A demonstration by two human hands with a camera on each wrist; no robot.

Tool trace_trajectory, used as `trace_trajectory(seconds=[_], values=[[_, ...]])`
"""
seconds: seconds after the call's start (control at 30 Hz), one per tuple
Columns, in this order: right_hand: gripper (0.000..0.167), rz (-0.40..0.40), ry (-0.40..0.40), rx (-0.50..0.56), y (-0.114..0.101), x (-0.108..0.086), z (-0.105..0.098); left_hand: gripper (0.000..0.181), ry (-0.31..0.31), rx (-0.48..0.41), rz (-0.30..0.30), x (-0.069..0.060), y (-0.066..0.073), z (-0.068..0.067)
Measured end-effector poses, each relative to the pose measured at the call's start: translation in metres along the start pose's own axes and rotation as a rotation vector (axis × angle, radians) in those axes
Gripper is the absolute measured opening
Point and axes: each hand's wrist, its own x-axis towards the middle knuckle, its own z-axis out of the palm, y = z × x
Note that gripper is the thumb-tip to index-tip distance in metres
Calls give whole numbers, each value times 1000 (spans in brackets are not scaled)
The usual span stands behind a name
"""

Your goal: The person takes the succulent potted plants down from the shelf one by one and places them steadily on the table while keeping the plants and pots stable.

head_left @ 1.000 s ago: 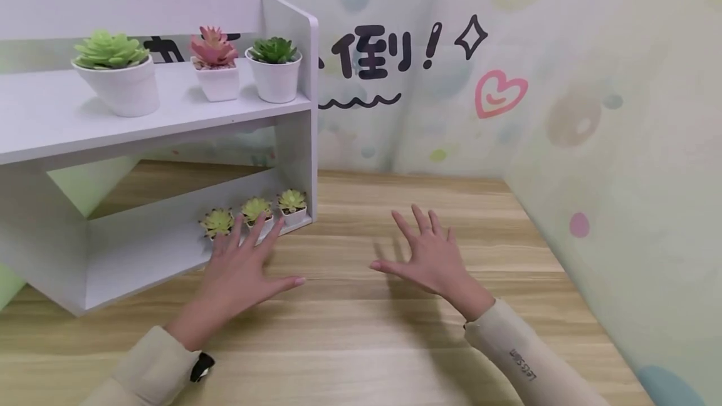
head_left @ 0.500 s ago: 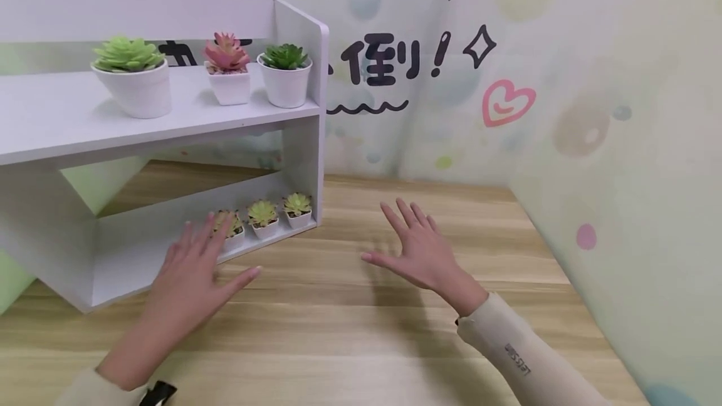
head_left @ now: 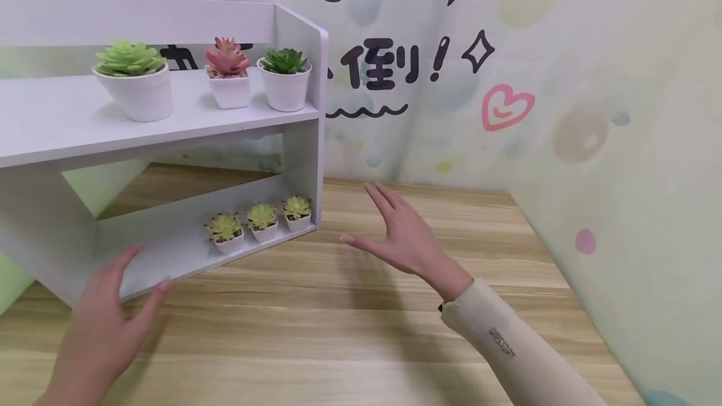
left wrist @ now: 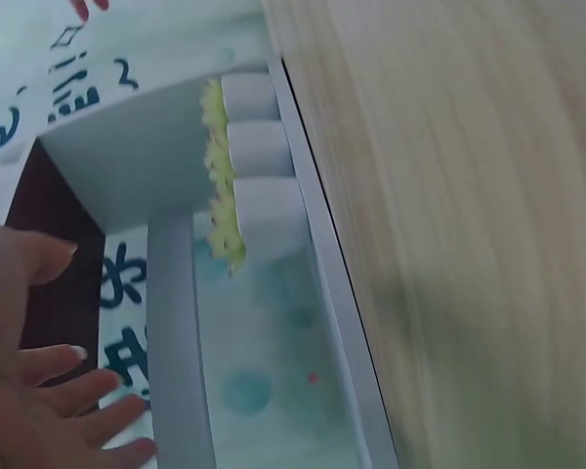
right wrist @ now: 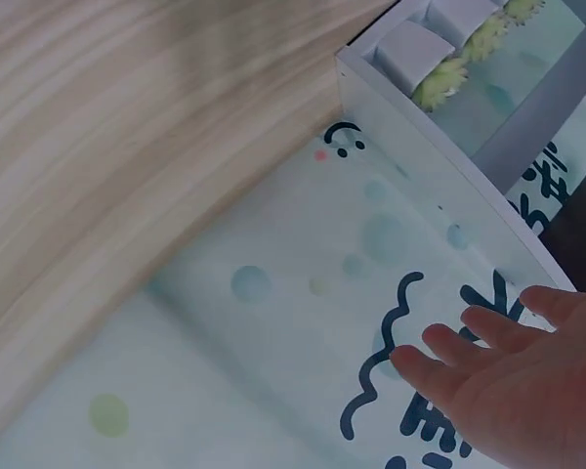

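Note:
In the head view my left hand (head_left: pixel 101 324) is held before the lower left of the white shelf (head_left: pixel 163 136), thumb and fingers apart, holding nothing. My right hand (head_left: pixel 408 240) hovers over the table right of the shelf, fingers extended and thumb spread, also empty. Three small succulents in white pots, a left one (head_left: pixel 225 234), a middle one (head_left: pixel 262 221) and a right one (head_left: pixel 297 212), stand in a row on the bottom board. The left wrist view shows my left hand (left wrist: pixel 39 381) with spread fingers; the right wrist view shows my right hand (right wrist: pixel 518 381) with fingers extended.
On the upper board stand a light green succulent (head_left: pixel 135 83), a red one (head_left: pixel 228 77) and a dark green one (head_left: pixel 286 83), all in white pots. The wooden table (head_left: pixel 316 343) meets a printed wall sheet (head_left: pixel 440 130) at the back and right.
My left hand has moved left and down, away from the small pots, uncovering them; its fingers are more bent. My right hand has shifted slightly left and up. The pots stay on the shelf.

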Motion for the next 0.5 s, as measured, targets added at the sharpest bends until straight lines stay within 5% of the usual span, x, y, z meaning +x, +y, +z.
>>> trace_trajectory(seconds=[0.23,0.33,0.5], values=[[97,26,9,125,-20,19,-6,50,501,-133,82,6,10,-6],[94,36,31,194,-30,28,-8,44,678,-201,64,10,18,-9],[92,48,47,359,-47,46,-16,33,791,-234,-91,13,17,-18]])
